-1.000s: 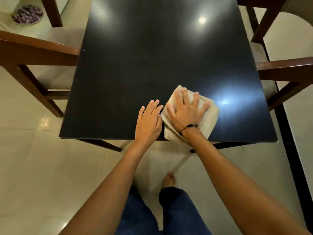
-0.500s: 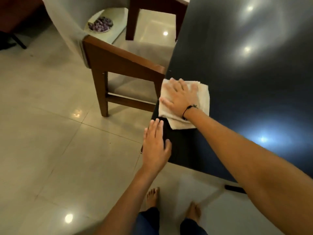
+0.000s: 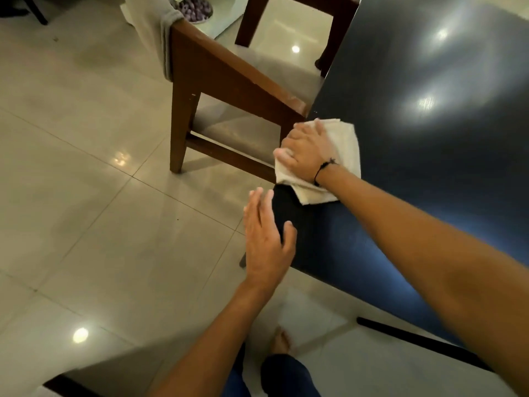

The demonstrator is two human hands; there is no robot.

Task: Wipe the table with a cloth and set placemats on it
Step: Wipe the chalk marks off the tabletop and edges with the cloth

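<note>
A folded beige cloth lies on the glossy black table at its left edge, near the front left corner. My right hand presses flat on the cloth, fingers curling over the table's edge; a black string sits on that wrist. My left hand hovers open beside the table's front left corner, fingers together, thumb over the tabletop, holding nothing. No placemats are in view.
A brown wooden chair with a pale seat stands tucked against the table's left side, a grey cloth draped on its back. A bowl of purple items sits at the top. Glossy tiled floor spreads left; my bare feet are below.
My right hand slid the cloth from the front middle of the table to its left edge. My left hand came off the tabletop to the corner. My view swung left.
</note>
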